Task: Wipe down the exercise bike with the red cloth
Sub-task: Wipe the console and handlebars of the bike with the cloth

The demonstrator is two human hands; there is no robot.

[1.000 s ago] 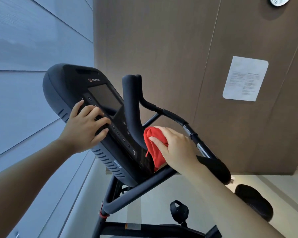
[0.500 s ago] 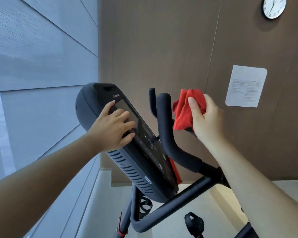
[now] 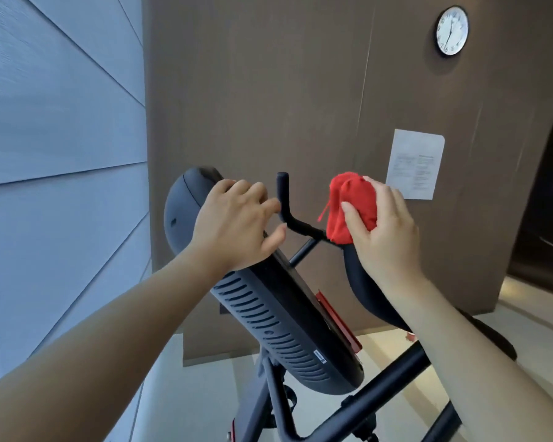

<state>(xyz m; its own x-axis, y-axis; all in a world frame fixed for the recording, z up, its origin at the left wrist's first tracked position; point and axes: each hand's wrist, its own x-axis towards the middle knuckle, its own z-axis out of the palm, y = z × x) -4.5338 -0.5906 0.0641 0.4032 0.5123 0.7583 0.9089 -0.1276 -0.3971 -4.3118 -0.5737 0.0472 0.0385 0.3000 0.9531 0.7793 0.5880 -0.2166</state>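
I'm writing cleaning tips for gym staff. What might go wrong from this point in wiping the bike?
1. The right hand grips the red cloth bunched over the tip of one handlebar horn, so it may wipe only a small patch; its hanging thread might snag.
2. The left hand rests on the console, fingers over its front edge, and may leave fresh marks there.
3. The other handlebar horn could be skipped.

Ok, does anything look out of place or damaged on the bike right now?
Only a small thing: a loose strand dangles from the left side of the red cloth, which the right hand grips bunched on the handlebar. The console under the left hand looks intact.
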